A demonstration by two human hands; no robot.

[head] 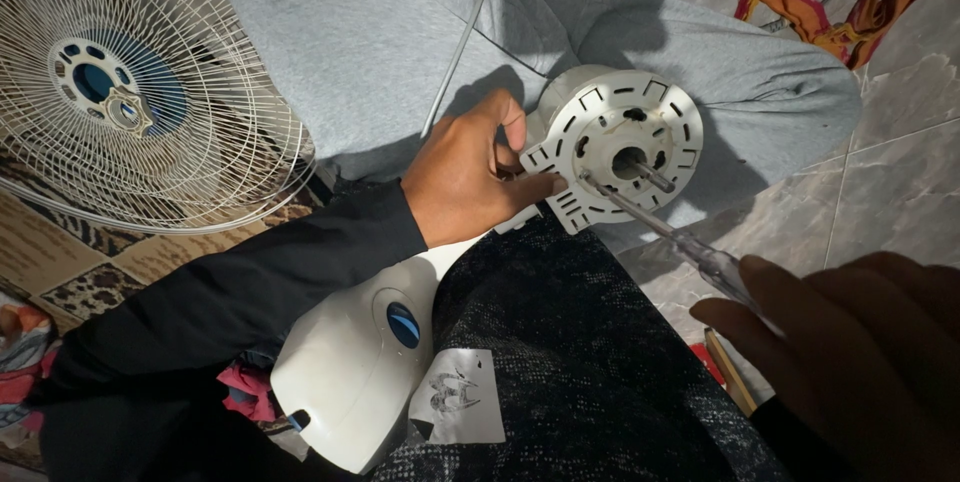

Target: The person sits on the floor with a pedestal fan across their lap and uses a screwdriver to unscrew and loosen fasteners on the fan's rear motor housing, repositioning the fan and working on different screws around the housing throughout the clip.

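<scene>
**A:** So here's the setup. Left hand (470, 177) has its grip clamped on the rim of the fan motor housing (615, 142), fingers wrapped round the edge nearest the wrist, thumb pressed on the white front plate. The motor sits on the lap, resting against grey trousers (400, 32), with the white stand neck (360, 382) trailing back below that wrist. Right hand (860, 352) has its grip closed round the clear handle of a screwdriver (650, 222), and the tip lands on the plate just beside the left thumb, a little short of the shaft (652, 176).

**B:** Looks about right. I'd say the main thing is keeping the blade square to the screw. The driver comes in at quite a slant from the right grip, and a slanted tip likes to cam out and chew the head.

**A:** Can't actually see the screw head, the tip hides it.

**B:** Then go by feel: push in along the shank before you twist. And that thumb is close to the tip, so I'd shift the left grip further round the rim. A slip would go straight into it.

**A:** The fan guard (130, 82) lies off beyond the left forearm, well out of the way.
</scene>
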